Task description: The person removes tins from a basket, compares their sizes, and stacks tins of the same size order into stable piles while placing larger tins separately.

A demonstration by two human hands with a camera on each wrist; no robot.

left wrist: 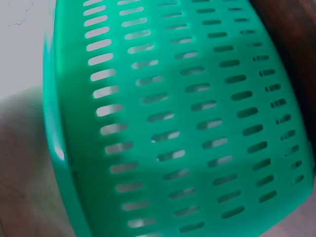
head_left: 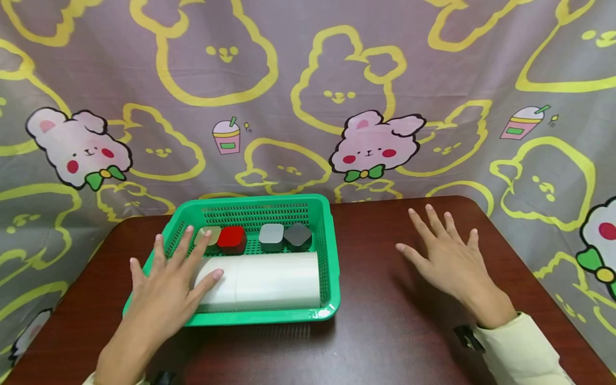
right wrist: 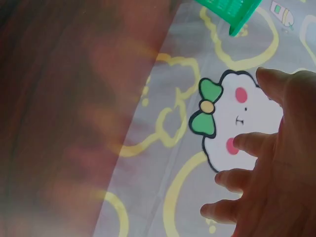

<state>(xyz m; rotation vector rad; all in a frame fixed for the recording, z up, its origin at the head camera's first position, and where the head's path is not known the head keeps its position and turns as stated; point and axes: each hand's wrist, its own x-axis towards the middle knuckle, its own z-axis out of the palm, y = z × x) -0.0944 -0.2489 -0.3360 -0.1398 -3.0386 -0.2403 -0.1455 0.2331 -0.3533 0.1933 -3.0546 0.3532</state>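
The left hand [head_left: 166, 286] is over the left front of a green basket [head_left: 260, 316], its fingers straight and spread, grasping nothing. Its thumb stretches across the left end of a white cylinder [head_left: 269, 280], though whether the two touch I cannot tell. The right hand [head_left: 447, 259] is likewise released, palm down with the fingers fanned out, to the right of the basket and well apart from it; its shadow falls below it.

Inside the basket, the white cylinder lies on its side along the front wall. Behind it are four small blocks with rounded corners: a pale yellow one [head_left: 215, 235] (partly hidden by a fingertip of the left hand), a red one [head_left: 232, 239] just beside it, then a light grey one [head_left: 272, 237] and a dark grey one [head_left: 298, 237], close together on the right. The left wrist view is mostly filled by the basket's slotted side [left wrist: 173, 123].

The basket rests on a dark reddish-brown counter [head_left: 370, 256], toward its left half. A pale sleeve [head_left: 520, 347] covers the right forearm, with a black strap [head_left: 468, 338] at the wrist. Around the counter's far edge and sides hangs a greyish cloth [head_left: 284, 123] printed with yellow animal outlines, white rabbit faces and pink cups.
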